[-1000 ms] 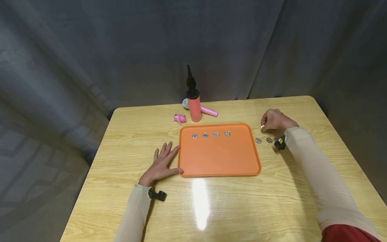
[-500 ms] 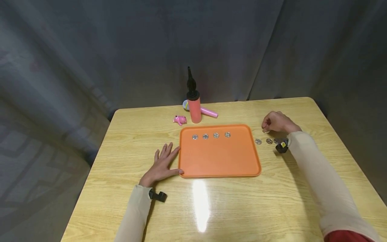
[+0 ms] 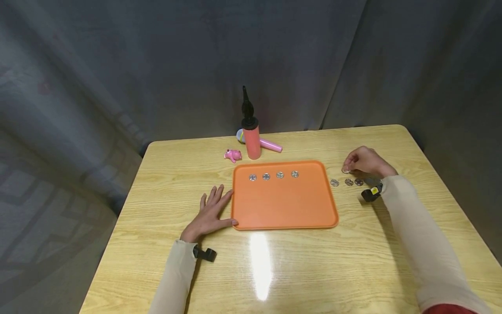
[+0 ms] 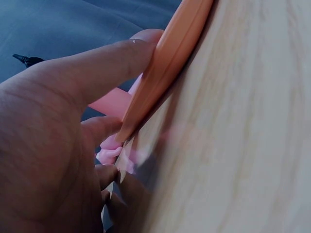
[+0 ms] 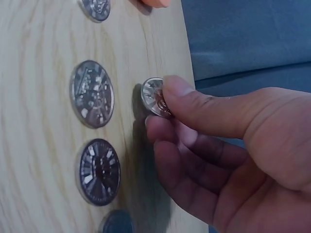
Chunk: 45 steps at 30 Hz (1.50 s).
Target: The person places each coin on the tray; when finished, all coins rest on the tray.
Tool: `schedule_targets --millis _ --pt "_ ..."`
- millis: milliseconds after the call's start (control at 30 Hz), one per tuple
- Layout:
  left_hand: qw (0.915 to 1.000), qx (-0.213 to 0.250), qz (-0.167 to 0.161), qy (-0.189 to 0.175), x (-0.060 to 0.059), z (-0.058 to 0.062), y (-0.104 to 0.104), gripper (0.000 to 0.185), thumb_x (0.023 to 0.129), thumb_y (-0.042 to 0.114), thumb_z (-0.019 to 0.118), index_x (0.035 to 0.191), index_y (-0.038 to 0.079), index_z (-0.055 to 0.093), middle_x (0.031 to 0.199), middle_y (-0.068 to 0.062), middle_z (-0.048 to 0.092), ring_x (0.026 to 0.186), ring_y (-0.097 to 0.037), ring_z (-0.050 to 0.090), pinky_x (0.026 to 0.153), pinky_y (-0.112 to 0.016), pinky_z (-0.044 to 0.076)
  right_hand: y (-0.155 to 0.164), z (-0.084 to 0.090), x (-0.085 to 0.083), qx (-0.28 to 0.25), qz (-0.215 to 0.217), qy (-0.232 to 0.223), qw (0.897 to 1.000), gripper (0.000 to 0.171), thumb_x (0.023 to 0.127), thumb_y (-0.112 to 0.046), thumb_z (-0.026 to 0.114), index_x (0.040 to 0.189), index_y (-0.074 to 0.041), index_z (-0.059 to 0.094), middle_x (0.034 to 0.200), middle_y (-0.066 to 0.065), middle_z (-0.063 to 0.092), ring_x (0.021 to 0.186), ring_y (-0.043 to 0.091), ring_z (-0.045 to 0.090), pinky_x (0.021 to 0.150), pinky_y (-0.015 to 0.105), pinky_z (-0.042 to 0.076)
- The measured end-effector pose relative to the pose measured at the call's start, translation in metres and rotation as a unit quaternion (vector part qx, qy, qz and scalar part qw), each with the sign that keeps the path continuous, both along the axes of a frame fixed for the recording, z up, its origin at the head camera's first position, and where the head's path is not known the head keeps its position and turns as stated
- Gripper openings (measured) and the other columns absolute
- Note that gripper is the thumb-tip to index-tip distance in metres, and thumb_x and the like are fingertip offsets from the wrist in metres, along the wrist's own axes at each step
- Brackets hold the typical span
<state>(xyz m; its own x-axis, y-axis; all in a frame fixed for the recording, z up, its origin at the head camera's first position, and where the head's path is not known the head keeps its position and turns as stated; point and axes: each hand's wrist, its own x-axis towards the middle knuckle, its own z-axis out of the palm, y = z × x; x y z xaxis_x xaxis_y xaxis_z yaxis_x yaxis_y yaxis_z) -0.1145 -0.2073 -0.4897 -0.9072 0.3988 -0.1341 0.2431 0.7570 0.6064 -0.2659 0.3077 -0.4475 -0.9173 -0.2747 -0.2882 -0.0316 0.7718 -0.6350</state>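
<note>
A silver coin (image 5: pixel 152 94) is pinched between the thumb and fingers of my right hand (image 3: pixel 365 161), just above the table right of the tray. Below that hand several more coins (image 3: pixel 349 182) lie in a row on the wood; the wrist partly covers the right end of the row. On the orange tray (image 3: pixel 285 203) several silver coins (image 3: pixel 280 175) form a line near its far rim. My left hand (image 3: pixel 206 216) lies spread at the tray's left side, its thumb and index fingertip touching the rim.
Behind the tray a red hand pump (image 3: pixel 253 141) with a black nozzle stands upright. A pink toy microphone (image 3: pixel 270 145) lies behind it, and a small pink figure (image 3: pixel 233 155) sits to its left. Grey curtains (image 3: pixel 196 78) hang beyond the table's far edge.
My right hand has shifted slightly right and nearer, and the held coin has tilted from edge-on to flatter. More of the coin row shows now. The left hand has stayed in place.
</note>
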Motion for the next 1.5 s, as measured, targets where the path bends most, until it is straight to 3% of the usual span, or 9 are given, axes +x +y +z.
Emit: schedule_targets --millis 433,1033,1267,1333,1500 --pt "1.0000 0.002 0.001 0.001 0.000 0.000 -0.001 0.098 0.086 0.052 0.073 0.162 0.024 0.019 0.171 -0.015 0.000 0.158 -0.039 -0.009 0.121 -0.067 -0.011 -0.012 0.009 0.003 -0.031 -0.002 -0.005 1.000 0.018 0.095 -0.003 0.064 0.109 0.008 0.069 0.089 0.009 0.074 0.075 0.009 0.063 0.067 0.021 0.052" --pt "1.0000 -0.001 -0.001 -0.002 0.000 0.002 -0.001 0.098 0.086 0.051 0.073 0.162 0.023 0.018 0.170 -0.016 -0.001 0.158 -0.039 -0.009 0.121 -0.067 -0.011 -0.050 0.008 0.001 -0.140 0.019 -0.007 0.990 0.023 0.094 0.002 0.063 0.112 0.015 0.068 0.097 0.020 0.074 0.072 0.001 0.066 0.068 0.019 0.058" --pt "1.0000 -0.001 0.000 -0.004 0.000 0.002 0.000 0.098 0.086 0.050 0.073 0.162 0.023 0.018 0.171 -0.015 -0.002 0.158 -0.038 -0.010 0.121 -0.066 -0.012 -0.070 0.006 0.000 -0.147 0.035 -0.029 0.988 0.022 0.093 0.002 0.065 0.111 0.015 0.068 0.098 0.022 0.074 0.073 0.003 0.066 0.068 0.021 0.059" --pt "1.0000 -0.001 0.001 -0.004 0.000 0.002 0.000 0.098 0.086 0.050 0.073 0.162 0.023 0.018 0.171 -0.015 -0.001 0.158 -0.038 -0.010 0.121 -0.066 -0.012 -0.078 0.012 0.004 -0.140 0.044 -0.031 0.989 0.021 0.092 0.004 0.064 0.109 0.016 0.068 0.095 0.025 0.074 0.072 0.005 0.066 0.066 0.022 0.059" --pt "1.0000 0.001 0.001 -0.003 0.000 0.002 0.000 0.097 0.086 0.050 0.073 0.162 0.023 0.019 0.170 -0.015 -0.001 0.158 -0.039 -0.009 0.121 -0.066 -0.012 -0.090 0.006 0.000 -0.105 0.057 -0.015 0.993 0.015 0.091 0.007 0.063 0.103 0.012 0.072 0.084 0.019 0.073 0.066 0.010 0.062 0.059 0.023 0.054"
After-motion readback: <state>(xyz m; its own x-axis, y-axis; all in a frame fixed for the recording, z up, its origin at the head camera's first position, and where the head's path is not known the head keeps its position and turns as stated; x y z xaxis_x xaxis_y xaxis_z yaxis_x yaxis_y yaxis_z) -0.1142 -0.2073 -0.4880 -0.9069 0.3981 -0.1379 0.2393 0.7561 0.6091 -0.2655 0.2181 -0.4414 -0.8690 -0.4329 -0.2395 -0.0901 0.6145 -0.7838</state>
